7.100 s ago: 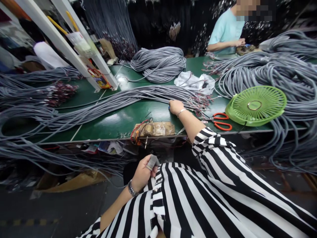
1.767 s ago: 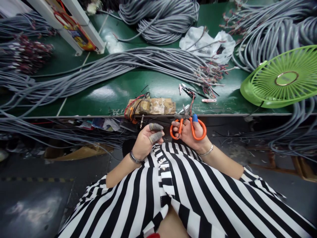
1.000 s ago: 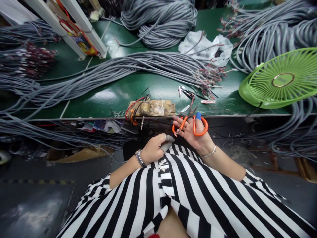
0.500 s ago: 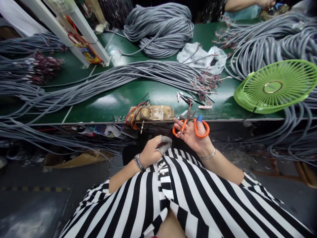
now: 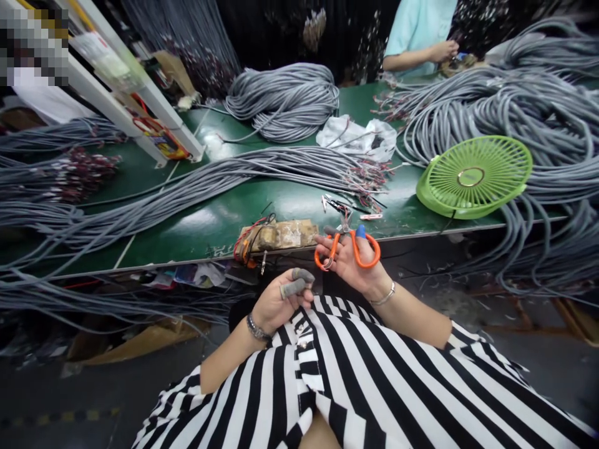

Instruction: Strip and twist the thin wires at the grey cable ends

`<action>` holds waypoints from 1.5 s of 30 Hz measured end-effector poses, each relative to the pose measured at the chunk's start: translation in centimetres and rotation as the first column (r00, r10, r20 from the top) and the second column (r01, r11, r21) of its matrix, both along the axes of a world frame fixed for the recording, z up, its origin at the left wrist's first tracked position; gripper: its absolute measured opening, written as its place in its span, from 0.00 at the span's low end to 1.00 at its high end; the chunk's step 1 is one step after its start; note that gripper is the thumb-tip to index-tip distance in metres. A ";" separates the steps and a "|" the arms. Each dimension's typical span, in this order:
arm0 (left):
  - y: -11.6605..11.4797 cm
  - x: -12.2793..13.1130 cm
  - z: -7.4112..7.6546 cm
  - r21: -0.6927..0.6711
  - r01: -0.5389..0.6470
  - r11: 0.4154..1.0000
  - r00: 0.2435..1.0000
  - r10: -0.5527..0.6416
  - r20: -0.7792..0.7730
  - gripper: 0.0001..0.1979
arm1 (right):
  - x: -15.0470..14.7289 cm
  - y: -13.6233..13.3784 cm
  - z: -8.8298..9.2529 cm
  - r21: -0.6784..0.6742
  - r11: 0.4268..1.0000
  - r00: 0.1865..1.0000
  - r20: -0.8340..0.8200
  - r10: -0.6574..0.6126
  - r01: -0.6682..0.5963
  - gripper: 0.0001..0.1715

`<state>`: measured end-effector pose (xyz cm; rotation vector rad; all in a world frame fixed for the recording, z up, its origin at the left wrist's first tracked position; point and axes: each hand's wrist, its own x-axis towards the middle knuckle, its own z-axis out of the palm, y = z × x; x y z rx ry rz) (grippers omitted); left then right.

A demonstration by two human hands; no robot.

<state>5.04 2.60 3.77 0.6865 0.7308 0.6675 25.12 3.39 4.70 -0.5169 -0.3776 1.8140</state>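
My right hand [image 5: 350, 262] grips orange-handled scissors [image 5: 347, 244] just below the front edge of the green table [image 5: 196, 224]; a blue cot covers one fingertip. My left hand [image 5: 279, 300] hovers lower left, fingers curled loosely, with grey cots on two fingertips and nothing in it. Both hands are above my striped lap. A brown taped block with red wires [image 5: 276, 236] sits on the table edge next to the scissors. A long bundle of grey cables [image 5: 243, 174] with stripped coloured ends lies across the table.
A green fan [image 5: 473, 176] lies at the right among heaps of grey cable [image 5: 528, 118]. A cable coil [image 5: 285, 100] and a white plastic bag [image 5: 358, 137] lie farther back. A person in a light blue shirt [image 5: 416, 34] works at the far side. White posts [image 5: 140, 100] stand at left.
My right hand picked the scissors off the table and brought them to my lap. My view has tilted up, showing the far side again. My left hand's fingers lifted slightly.
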 end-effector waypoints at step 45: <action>5.5 5.1 2.9 0.981 0.099 0.164 0.717 0.673 -0.185 0.12 | 0.8 2.6 2.5 -0.006 0.999 0.999 0.032 -0.031 0.032 0.29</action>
